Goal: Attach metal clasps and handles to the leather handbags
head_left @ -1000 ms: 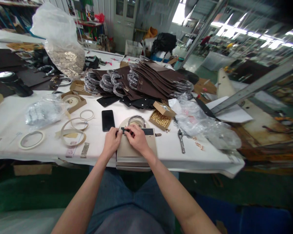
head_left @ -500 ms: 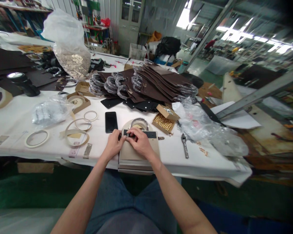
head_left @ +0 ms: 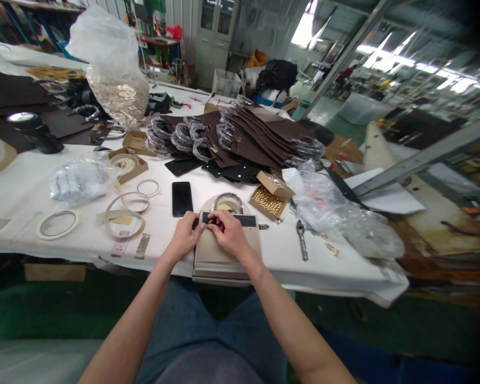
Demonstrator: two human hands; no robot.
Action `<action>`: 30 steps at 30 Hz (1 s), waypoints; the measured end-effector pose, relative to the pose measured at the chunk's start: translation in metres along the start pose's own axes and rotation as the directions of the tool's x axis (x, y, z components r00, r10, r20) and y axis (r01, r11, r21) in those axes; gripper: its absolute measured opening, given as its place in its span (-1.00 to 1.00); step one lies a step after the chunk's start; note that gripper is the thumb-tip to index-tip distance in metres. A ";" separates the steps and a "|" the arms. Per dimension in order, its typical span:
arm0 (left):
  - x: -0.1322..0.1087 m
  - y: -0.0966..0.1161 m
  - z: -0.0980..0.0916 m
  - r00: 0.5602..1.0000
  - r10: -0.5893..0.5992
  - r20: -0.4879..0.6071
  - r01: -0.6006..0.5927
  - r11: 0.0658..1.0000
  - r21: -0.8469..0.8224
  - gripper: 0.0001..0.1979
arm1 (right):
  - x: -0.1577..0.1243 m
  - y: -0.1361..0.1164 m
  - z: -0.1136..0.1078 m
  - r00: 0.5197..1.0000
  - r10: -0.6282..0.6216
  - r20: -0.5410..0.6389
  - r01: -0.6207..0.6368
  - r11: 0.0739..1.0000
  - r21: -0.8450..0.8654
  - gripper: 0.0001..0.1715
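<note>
While the left hand (head_left: 185, 234) and right hand (head_left: 229, 232) curl nearly closed, grip unclear, at the dark strip (head_left: 247, 220) atop the beige panel (head_left: 216, 252), detailed fitting seems underway, next calling for steady pressure.

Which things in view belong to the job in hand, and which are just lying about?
Job in hand:
- dark strip, with the left hand and right hand at it
- beige piece under the right hand

Apparently just lying about:
- phone
- black flashlight
- metal tool
</note>
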State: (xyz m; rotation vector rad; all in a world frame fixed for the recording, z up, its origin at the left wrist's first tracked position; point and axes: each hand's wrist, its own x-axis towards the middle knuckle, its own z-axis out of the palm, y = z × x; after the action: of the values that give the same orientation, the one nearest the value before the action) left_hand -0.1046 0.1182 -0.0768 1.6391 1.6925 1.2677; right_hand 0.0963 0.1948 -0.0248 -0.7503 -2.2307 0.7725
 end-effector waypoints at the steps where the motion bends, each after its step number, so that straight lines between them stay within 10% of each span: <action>1: 0.000 -0.001 0.000 1.000 -0.001 -0.002 0.001 1.000 -0.003 -0.84 | 0.000 0.000 0.000 1.000 -0.001 0.001 0.001 1.000 -0.004 -0.76; 22: -0.001 -0.003 -0.001 1.000 -0.002 0.003 0.002 1.000 -0.027 -0.84 | -0.002 0.002 0.002 0.999 0.037 -0.037 -0.035 0.998 0.045 -0.63; 30: 0.000 -0.002 0.000 1.000 -0.014 0.008 0.014 1.000 -0.021 -0.82 | -0.008 -0.003 0.005 0.995 -0.045 -0.092 0.047 0.999 0.018 -0.88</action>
State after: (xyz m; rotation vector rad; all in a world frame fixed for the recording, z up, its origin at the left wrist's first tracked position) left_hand -0.1055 0.1187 -0.0787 1.6153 1.6771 1.2671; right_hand 0.0969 0.1857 -0.0290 -0.7079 -2.1476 0.7235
